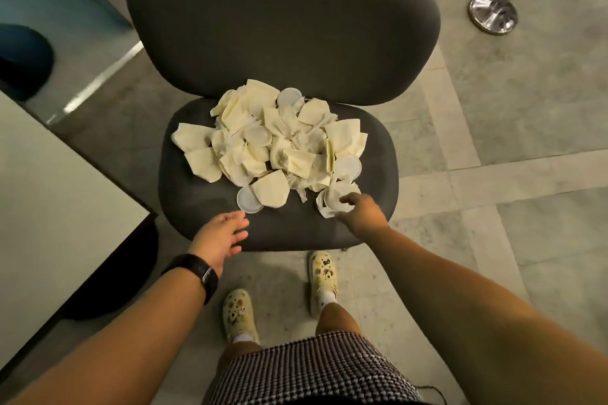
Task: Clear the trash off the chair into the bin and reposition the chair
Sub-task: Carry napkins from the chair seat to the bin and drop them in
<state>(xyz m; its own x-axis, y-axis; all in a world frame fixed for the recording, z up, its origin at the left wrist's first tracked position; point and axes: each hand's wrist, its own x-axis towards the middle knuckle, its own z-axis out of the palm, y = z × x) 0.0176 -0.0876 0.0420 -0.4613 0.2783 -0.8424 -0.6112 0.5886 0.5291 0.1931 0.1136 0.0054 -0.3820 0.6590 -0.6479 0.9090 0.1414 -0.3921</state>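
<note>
A dark grey padded chair (pixel 204 207) stands in front of me, its seat facing me and its backrest behind. A heap of trash (pixel 269 148), cream paper napkins, crumpled white tissues and several round white lids, covers the middle of the seat. My left hand (pixel 220 237) hovers open over the seat's front edge, fingers straight, close to a white lid (pixel 248 200). My right hand (pixel 360 212) reaches into the heap's near right corner, fingers curled onto a crumpled white tissue (pixel 332 202). No bin shows that I can tell.
A white table (pixel 49 207) with a dark edge fills the left side. A chrome stanchion base (pixel 492 13) stands on the tiled floor at the back right. A dark blue rounded object (pixel 23 59) sits at the far left. My feet are just before the chair.
</note>
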